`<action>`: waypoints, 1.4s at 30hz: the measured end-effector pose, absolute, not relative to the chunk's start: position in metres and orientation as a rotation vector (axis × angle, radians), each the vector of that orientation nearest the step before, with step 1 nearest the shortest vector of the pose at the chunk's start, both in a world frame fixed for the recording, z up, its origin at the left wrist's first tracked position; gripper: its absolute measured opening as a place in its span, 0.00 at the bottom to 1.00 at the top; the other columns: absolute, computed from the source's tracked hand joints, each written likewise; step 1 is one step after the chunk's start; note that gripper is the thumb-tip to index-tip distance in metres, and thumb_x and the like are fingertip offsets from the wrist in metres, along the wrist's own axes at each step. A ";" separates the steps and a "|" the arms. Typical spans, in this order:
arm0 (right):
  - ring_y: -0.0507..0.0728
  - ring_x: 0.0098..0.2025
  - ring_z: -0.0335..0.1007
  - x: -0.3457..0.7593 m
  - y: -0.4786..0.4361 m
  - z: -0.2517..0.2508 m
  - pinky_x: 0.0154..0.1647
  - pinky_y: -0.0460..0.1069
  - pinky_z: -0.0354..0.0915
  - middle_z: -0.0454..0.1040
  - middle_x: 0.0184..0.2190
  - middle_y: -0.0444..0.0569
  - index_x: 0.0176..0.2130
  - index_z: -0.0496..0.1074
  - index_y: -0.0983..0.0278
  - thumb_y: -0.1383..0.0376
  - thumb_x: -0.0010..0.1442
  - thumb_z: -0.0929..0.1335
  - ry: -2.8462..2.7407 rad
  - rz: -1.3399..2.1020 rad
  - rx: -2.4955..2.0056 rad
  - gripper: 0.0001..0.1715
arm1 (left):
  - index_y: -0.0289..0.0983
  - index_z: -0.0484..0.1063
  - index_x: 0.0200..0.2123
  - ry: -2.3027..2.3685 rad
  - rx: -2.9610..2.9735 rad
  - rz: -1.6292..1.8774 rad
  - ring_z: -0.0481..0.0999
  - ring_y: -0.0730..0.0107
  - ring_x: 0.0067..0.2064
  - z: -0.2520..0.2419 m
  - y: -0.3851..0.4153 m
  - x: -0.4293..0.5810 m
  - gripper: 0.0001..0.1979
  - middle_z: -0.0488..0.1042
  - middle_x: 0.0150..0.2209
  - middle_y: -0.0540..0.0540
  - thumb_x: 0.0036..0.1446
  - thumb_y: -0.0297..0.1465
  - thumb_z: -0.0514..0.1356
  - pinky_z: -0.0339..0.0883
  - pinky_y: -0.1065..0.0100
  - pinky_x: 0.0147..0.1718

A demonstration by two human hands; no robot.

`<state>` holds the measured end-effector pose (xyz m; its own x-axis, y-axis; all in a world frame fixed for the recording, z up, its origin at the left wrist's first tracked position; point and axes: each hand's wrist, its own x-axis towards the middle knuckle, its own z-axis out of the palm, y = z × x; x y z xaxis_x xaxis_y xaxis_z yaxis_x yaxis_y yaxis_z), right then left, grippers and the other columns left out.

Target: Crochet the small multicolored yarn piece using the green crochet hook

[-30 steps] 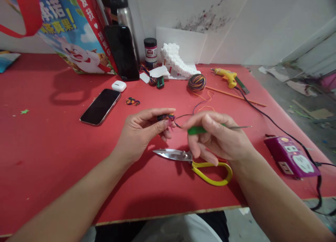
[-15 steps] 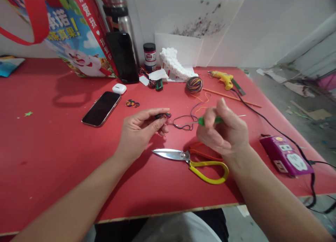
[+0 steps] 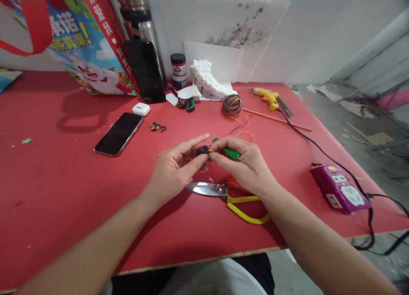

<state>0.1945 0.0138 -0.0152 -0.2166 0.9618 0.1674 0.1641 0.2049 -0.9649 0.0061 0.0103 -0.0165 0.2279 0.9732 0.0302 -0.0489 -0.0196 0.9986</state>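
A small dark multicoloured crocheted piece [image 3: 202, 150] is pinched between the thumb and fingers of my left hand [image 3: 171, 169]. My right hand [image 3: 244, 160] touches the piece's right end with thumb and index fingertip. The same hand also holds a crochet hook with a green handle [image 3: 230, 152]; its metal tip points down to the right, away from the piece. Thin yarn [image 3: 244, 124] runs from a multicoloured ball [image 3: 232, 104] toward my hands. Below them lie scissors [image 3: 206, 189] with red and yellow handles, partly under my right hand.
A phone [image 3: 119, 134], a white earphone case [image 3: 141, 109] and a small crocheted piece [image 3: 157, 127] lie to the left. Behind stand a bag [image 3: 96, 60], flask and jar [image 3: 178, 70]. A glue gun [image 3: 269, 97], orange stick [image 3: 277, 120] and purple power box [image 3: 341, 188] are on the right.
My right hand has moved left to the crocheted piece, and the hook has turned so its metal tip points right. The view has shifted slightly.
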 end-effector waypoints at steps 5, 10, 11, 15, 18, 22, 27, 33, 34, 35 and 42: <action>0.52 0.29 0.68 0.194 0.014 -0.019 0.33 0.48 0.64 0.76 0.27 0.45 0.30 0.75 0.63 0.65 0.60 0.72 -1.762 0.807 -1.180 0.07 | 0.37 0.79 0.38 1.010 1.267 1.024 0.84 0.67 0.31 -0.017 0.009 0.007 0.08 0.83 0.29 0.47 0.60 0.34 0.71 0.80 0.69 0.36; 0.51 0.27 0.68 0.194 0.013 -0.012 0.29 0.47 0.64 0.75 0.27 0.44 0.37 0.76 0.64 0.55 0.64 0.72 -1.530 1.192 -1.122 0.15 | 0.39 0.70 0.37 0.961 1.099 0.984 0.84 0.67 0.26 -0.016 0.009 0.011 0.12 0.82 0.27 0.50 0.61 0.37 0.70 0.80 0.67 0.32; 0.51 0.28 0.68 0.194 0.014 -0.012 0.30 0.47 0.65 0.75 0.28 0.44 0.38 0.76 0.64 0.55 0.64 0.72 -1.520 1.234 -1.111 0.14 | 0.39 0.70 0.37 0.949 1.066 0.983 0.83 0.67 0.25 -0.016 0.009 0.011 0.13 0.82 0.27 0.50 0.61 0.37 0.70 0.80 0.67 0.31; 0.52 0.30 0.67 0.191 0.016 -0.019 0.31 0.47 0.65 0.73 0.27 0.44 0.35 0.75 0.64 0.56 0.61 0.73 -1.525 1.247 -1.136 0.13 | 0.39 0.68 0.38 0.939 1.031 0.950 0.83 0.66 0.25 -0.019 0.011 0.012 0.13 0.80 0.26 0.51 0.62 0.38 0.68 0.80 0.66 0.31; 0.51 0.28 0.64 0.191 0.020 -0.025 0.30 0.47 0.62 0.71 0.25 0.43 0.32 0.74 0.64 0.57 0.59 0.72 -1.516 1.222 -1.181 0.13 | 0.39 0.69 0.39 1.009 1.159 0.916 0.82 0.68 0.27 -0.021 0.012 0.011 0.11 0.80 0.28 0.51 0.62 0.36 0.67 0.79 0.67 0.31; 0.51 0.28 0.63 0.191 0.022 -0.028 0.29 0.47 0.60 0.72 0.24 0.44 0.30 0.75 0.64 0.58 0.56 0.72 -1.544 1.240 -1.228 0.11 | 0.38 0.75 0.38 1.149 1.434 0.962 0.79 0.73 0.29 -0.019 0.014 0.006 0.07 0.80 0.31 0.50 0.60 0.33 0.67 0.74 0.73 0.28; 0.52 0.27 0.64 0.191 0.020 -0.025 0.28 0.47 0.60 0.73 0.24 0.44 0.30 0.75 0.64 0.58 0.54 0.71 -1.557 1.265 -1.233 0.10 | 0.37 0.74 0.34 1.135 1.289 0.940 0.77 0.73 0.23 -0.016 0.014 0.006 0.07 0.77 0.23 0.52 0.58 0.33 0.67 0.73 0.73 0.24; 0.52 0.29 0.66 0.193 0.019 -0.021 0.31 0.48 0.63 0.75 0.27 0.46 0.33 0.76 0.64 0.57 0.56 0.72 -1.528 1.282 -1.213 0.12 | 0.36 0.73 0.33 1.042 1.076 0.965 0.77 0.73 0.21 -0.018 0.014 0.010 0.07 0.78 0.21 0.50 0.57 0.33 0.67 0.75 0.73 0.23; 0.52 0.29 0.65 0.193 0.019 -0.020 0.31 0.48 0.63 0.75 0.27 0.45 0.34 0.77 0.64 0.57 0.56 0.73 -1.519 1.291 -1.186 0.12 | 0.36 0.73 0.33 1.045 1.074 0.979 0.77 0.73 0.21 -0.018 0.014 0.011 0.07 0.78 0.21 0.50 0.57 0.33 0.67 0.74 0.74 0.22; 0.52 0.29 0.65 0.194 0.020 -0.020 0.31 0.48 0.63 0.75 0.27 0.45 0.34 0.77 0.64 0.57 0.57 0.72 -1.510 1.297 -1.160 0.12 | 0.36 0.73 0.33 1.052 1.078 0.990 0.77 0.73 0.21 -0.018 0.014 0.011 0.08 0.78 0.20 0.50 0.57 0.33 0.68 0.74 0.74 0.22; 0.52 0.29 0.65 0.194 0.022 -0.026 0.31 0.48 0.62 0.74 0.26 0.45 0.31 0.75 0.64 0.60 0.55 0.70 -1.561 1.199 -1.196 0.08 | 0.36 0.73 0.34 1.113 1.155 0.988 0.80 0.71 0.22 -0.015 0.012 0.013 0.11 0.78 0.24 0.52 0.53 0.34 0.71 0.79 0.71 0.22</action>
